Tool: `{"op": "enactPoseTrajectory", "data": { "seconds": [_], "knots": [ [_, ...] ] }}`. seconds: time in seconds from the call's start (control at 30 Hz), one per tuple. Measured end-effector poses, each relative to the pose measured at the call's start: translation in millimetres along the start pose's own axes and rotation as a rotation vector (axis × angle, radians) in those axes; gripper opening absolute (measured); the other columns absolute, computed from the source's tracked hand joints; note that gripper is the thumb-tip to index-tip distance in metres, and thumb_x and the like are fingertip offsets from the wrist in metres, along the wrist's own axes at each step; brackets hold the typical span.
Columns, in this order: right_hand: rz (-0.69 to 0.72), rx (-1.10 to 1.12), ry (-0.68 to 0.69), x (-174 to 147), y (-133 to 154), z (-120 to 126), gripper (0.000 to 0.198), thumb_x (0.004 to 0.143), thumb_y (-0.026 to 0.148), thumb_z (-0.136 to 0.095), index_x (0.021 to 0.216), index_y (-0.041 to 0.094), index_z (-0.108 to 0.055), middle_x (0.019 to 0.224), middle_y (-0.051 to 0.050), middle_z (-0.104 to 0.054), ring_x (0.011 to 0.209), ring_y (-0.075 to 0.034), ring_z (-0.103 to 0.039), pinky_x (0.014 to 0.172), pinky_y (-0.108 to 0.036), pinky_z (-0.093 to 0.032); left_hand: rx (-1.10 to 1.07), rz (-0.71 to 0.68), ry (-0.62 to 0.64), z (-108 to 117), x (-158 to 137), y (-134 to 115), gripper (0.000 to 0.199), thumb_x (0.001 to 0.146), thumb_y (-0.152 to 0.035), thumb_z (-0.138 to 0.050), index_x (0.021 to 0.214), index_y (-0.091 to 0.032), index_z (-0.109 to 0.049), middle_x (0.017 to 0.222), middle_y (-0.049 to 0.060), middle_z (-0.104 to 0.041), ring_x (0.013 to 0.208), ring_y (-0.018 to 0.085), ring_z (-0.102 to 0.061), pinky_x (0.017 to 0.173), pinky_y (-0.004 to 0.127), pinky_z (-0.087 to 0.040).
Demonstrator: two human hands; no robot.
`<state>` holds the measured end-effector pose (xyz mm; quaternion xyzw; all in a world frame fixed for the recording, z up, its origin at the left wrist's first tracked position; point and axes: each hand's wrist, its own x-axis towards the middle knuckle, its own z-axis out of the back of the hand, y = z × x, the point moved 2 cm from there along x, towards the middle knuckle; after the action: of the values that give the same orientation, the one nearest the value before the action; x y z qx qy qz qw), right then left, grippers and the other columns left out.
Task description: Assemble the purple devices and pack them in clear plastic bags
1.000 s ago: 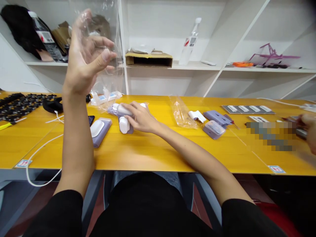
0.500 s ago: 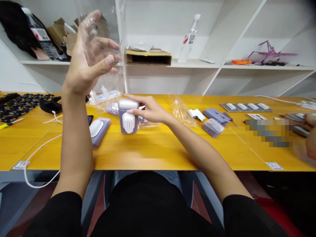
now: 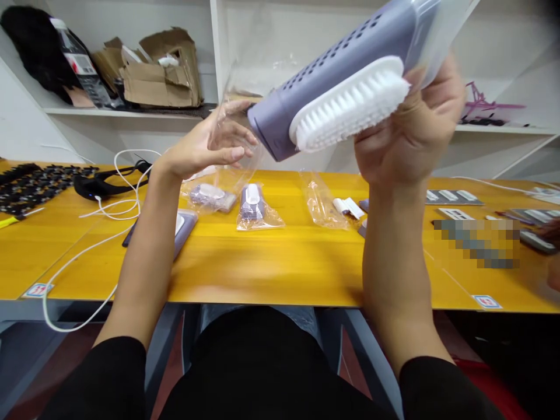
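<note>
Raised on the right, my right hand (image 3: 413,131) is closed around a long purple plastic case (image 3: 350,52) with rows of holes and a clear end. A white bristled brush head (image 3: 354,108) sits along the case's side. My left hand (image 3: 214,140) is open, its fingers spread inside or behind a clear plastic bag (image 3: 238,81); which of the two I cannot tell. The case's lower left end is at the bag's edge, close to my left fingertips. On the table below lie two bagged purple brush cases, one upright (image 3: 252,201) and one flat (image 3: 212,195).
Partly behind my left forearm lies another purple case (image 3: 186,233). A white cable (image 3: 72,248) loops over the table edge near black goggles (image 3: 102,184). An open bag (image 3: 324,201) and several brush heads on grey plates (image 3: 455,196) lie right. Another person's hand (image 3: 555,274) shows at far right.
My right hand has lifted the purple case from near the table up to the right, close to the camera. My left hand has come down and right with the bag.
</note>
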<state>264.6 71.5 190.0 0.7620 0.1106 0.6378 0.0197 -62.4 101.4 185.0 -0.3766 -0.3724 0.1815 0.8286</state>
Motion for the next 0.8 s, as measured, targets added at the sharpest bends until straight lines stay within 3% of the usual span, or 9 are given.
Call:
{"op": "enactPoseTrajectory", "data": {
  "seconds": [0.1,0.3,0.5,0.63,0.8],
  "knots": [
    [0.031,-0.05,-0.018,2,1,1,0.039,0.098,0.068,-0.09,0.126,0.041,-0.085,0.105,0.002,-0.075,0.09,-0.019,-0.081,0.069,-0.033,-0.064,0.014,0.01,0.038,-5,3,5,0.117,0.069,-0.073,-0.107,0.167,-0.03,-0.059,0.133,0.017,-0.083,0.121,0.036,-0.084,0.097,0.045,-0.071],
    [0.011,0.027,-0.107,6,-5,13,0.039,0.088,0.063,-0.1,0.11,0.037,-0.083,0.088,0.005,-0.056,0.074,-0.013,-0.069,0.071,-0.036,-0.066,-0.019,0.009,0.154,-11,4,12,0.11,0.077,-0.065,-0.105,0.169,-0.028,-0.059,0.132,0.019,-0.083,0.12,0.037,-0.085,0.098,0.047,-0.071],
    [-0.045,-0.064,-0.115,6,2,13,0.047,0.084,0.068,-0.101,0.117,0.037,-0.086,0.099,0.0,-0.065,0.082,-0.017,-0.068,0.07,-0.036,-0.066,-0.065,0.012,0.113,-12,3,13,0.104,0.072,-0.069,-0.107,0.16,-0.029,-0.067,0.126,0.017,-0.084,0.121,0.04,-0.084,0.103,0.052,-0.071],
    [-0.078,-0.09,-0.102,2,2,2,0.055,0.077,0.075,-0.102,0.112,0.036,-0.088,0.092,0.0,-0.063,0.075,-0.015,-0.061,0.064,-0.032,-0.063,-0.074,0.017,0.127,-12,3,17,0.1,0.074,-0.074,-0.104,0.156,-0.03,-0.069,0.127,0.017,-0.084,0.125,0.04,-0.084,0.101,0.051,-0.072],
    [-0.126,-0.094,-0.062,0,-6,-3,0.061,0.071,0.076,-0.105,0.111,0.033,-0.088,0.091,-0.003,-0.068,0.071,-0.018,-0.062,0.064,-0.041,-0.067,-0.09,0.028,0.142,-14,5,22,0.095,0.077,-0.074,-0.102,0.153,-0.028,-0.07,0.13,0.017,-0.085,0.122,0.039,-0.085,0.096,0.047,-0.073]
  ]
}}
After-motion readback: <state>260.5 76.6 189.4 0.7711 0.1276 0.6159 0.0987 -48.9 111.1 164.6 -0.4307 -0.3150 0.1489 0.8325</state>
